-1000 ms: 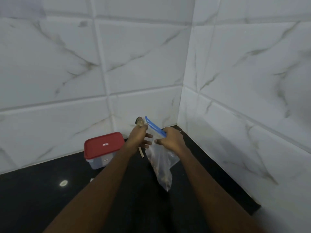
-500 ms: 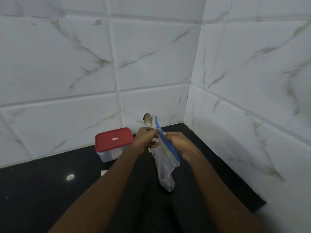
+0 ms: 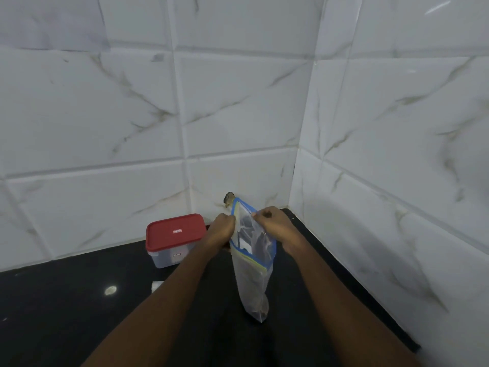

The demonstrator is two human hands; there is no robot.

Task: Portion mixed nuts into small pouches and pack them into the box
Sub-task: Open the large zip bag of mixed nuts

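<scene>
A clear zip pouch (image 3: pixel 252 282) with a blue zip rim hangs over the black counter, with a few dark nuts at its bottom. My left hand (image 3: pixel 221 230) pinches the left side of the rim, and my right hand (image 3: pixel 275 226) pinches the right side, holding the mouth pulled apart. A wooden spoon (image 3: pixel 229 198) loaded with nuts pokes up just behind the pouch mouth, above my left hand, which seems to hold its handle too. A clear plastic box with a red lid (image 3: pixel 174 239) stands shut to the left of my left hand.
The black counter (image 3: pixel 66 313) runs into a corner of white marble tiled walls (image 3: pixel 383 181) at the back and right. A small white scrap (image 3: pixel 156 286) lies on the counter near my left forearm. The counter's right edge ends near the right wall.
The pouch mouth, seen edge-on before, is now pulled wide apart between both hands. The pouch hangs more upright, and the spoon sits right behind its rim.
</scene>
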